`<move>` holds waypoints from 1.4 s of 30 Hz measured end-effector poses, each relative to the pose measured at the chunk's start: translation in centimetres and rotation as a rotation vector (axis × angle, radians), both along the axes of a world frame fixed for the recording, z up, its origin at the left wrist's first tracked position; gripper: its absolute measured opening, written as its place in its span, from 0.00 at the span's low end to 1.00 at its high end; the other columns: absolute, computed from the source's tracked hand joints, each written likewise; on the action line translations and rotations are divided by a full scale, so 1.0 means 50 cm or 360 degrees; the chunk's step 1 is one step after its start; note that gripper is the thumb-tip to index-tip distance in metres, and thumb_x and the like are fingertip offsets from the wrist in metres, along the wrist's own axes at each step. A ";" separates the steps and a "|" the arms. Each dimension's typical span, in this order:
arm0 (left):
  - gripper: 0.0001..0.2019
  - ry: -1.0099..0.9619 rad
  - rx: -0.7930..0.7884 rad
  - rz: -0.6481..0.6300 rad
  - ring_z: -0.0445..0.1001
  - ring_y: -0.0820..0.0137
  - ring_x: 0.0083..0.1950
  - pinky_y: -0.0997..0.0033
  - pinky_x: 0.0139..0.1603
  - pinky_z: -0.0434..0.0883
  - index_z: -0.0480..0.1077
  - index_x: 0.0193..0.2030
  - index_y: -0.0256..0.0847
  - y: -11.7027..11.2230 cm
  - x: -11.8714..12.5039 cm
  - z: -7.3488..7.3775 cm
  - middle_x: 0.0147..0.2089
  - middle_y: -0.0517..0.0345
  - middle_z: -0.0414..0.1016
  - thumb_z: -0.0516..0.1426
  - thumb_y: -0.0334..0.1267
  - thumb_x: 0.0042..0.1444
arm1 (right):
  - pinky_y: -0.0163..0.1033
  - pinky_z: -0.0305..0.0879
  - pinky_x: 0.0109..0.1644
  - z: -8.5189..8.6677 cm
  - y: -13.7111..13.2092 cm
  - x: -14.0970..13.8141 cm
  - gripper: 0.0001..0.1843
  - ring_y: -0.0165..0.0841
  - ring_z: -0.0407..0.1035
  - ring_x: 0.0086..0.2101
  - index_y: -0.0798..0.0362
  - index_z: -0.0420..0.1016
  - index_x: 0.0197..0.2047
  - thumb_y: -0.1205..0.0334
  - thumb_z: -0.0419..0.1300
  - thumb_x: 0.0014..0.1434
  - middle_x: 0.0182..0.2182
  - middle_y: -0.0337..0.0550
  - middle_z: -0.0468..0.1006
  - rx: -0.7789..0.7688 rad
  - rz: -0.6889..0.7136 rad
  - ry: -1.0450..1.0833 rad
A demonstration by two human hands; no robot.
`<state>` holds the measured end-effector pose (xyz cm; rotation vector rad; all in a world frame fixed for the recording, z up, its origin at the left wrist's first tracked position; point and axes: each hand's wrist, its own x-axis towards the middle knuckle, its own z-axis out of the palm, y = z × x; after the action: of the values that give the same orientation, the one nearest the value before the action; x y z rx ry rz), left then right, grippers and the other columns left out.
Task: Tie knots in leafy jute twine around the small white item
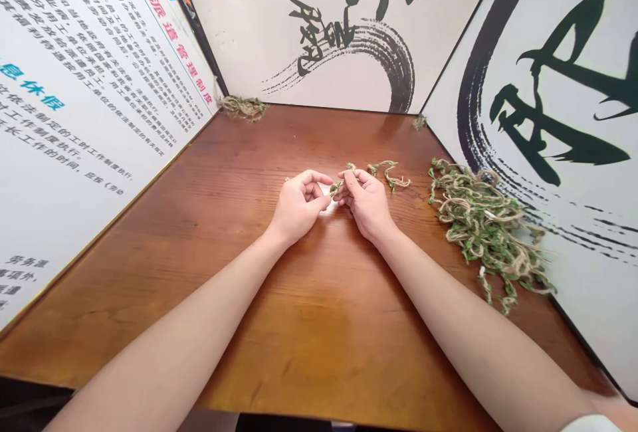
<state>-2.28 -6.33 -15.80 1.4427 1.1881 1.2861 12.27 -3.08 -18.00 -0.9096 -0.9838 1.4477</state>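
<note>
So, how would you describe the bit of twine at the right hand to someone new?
On the wooden table, a big heap of leafy jute twine lies off to the right. Nearer the middle, the right hand pinches a short piece of the same twine in its fingers, close to the left hand. Unlike the heap and the loose strands, this piece is held off the table.

L hand [299, 206] curled just beside R hand [363, 203], which pinches a short strand of green-leafed jute twine [337, 187] above a brown wooden table [319, 345]; a loose heap of leafy twine [483, 232] lies to the R, by a white calligraphy panel [593, 299].
</note>
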 end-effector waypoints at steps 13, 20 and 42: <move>0.14 -0.0035 -0.0027 -0.0080 0.63 0.73 0.23 0.71 0.29 0.61 0.74 0.40 0.37 -0.003 0.002 0.001 0.22 0.62 0.71 0.63 0.37 0.44 | 0.29 0.62 0.24 0.008 0.000 -0.003 0.10 0.25 0.68 0.19 0.53 0.65 0.38 0.59 0.57 0.72 0.19 0.32 0.71 -0.0042 -0.0163 -0.0037; 0.15 -0.0045 -0.0051 -0.0138 0.62 0.74 0.23 0.71 0.29 0.60 0.74 0.41 0.37 -0.001 0.000 -0.003 0.22 0.63 0.70 0.64 0.38 0.45 | 0.29 0.60 0.22 0.006 -0.002 -0.004 0.13 0.26 0.67 0.18 0.53 0.63 0.40 0.53 0.56 0.73 0.17 0.31 0.69 0.0022 -0.0317 -0.0147; 0.15 -0.0026 -0.0082 -0.0194 0.63 0.73 0.24 0.71 0.29 0.60 0.75 0.41 0.37 0.005 -0.001 -0.009 0.23 0.61 0.71 0.63 0.37 0.44 | 0.31 0.57 0.18 0.001 0.002 0.001 0.16 0.27 0.68 0.17 0.49 0.57 0.40 0.47 0.54 0.72 0.20 0.30 0.70 -0.0031 -0.0444 -0.0236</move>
<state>-2.30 -6.07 -16.26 1.4416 1.0973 1.1737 12.32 -2.96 -17.97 -1.1335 -0.9107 1.1689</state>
